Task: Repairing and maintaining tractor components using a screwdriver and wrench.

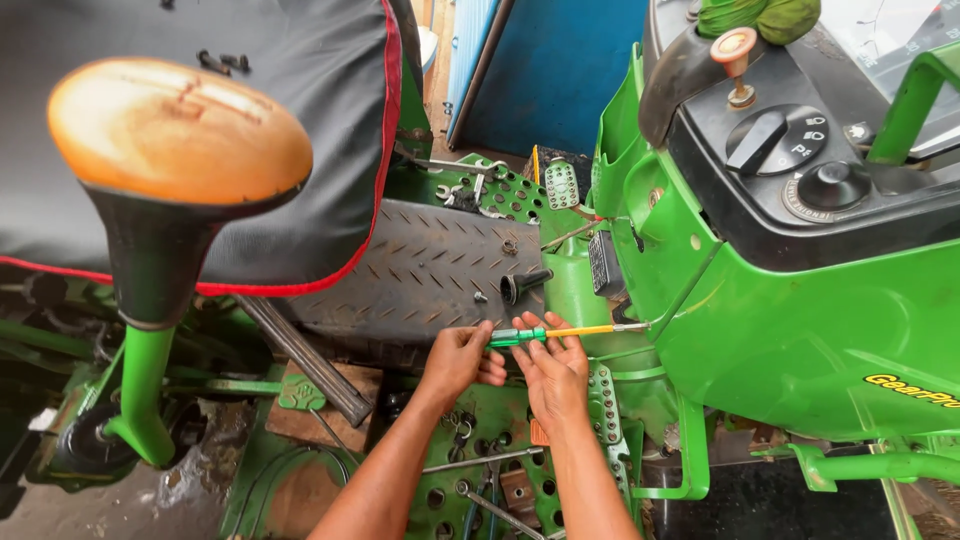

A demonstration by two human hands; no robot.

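both hands' fingers pinch screwdriver [560, 331] | green panel [780, 340] right | black socket [522, 285] behind

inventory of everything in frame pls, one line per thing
screwdriver: 1, green handle, yellow shaft, held level in both hands, tip at the green body panel
body panel: 1, green, right
dash console: 1, black, with rotary switch, upper right
lever knob: 1, orange, top right
large knob: 1, orange-brown, on black and green stalk, left
seat cover: 1, black with red edging, upper left
tread mat: 1, black, centre, loose small parts on it
black funnel-shaped part: 1, on mat
pedal: 1, grey, above mat
left hand: 1, on handle
right hand: 1, under shaft
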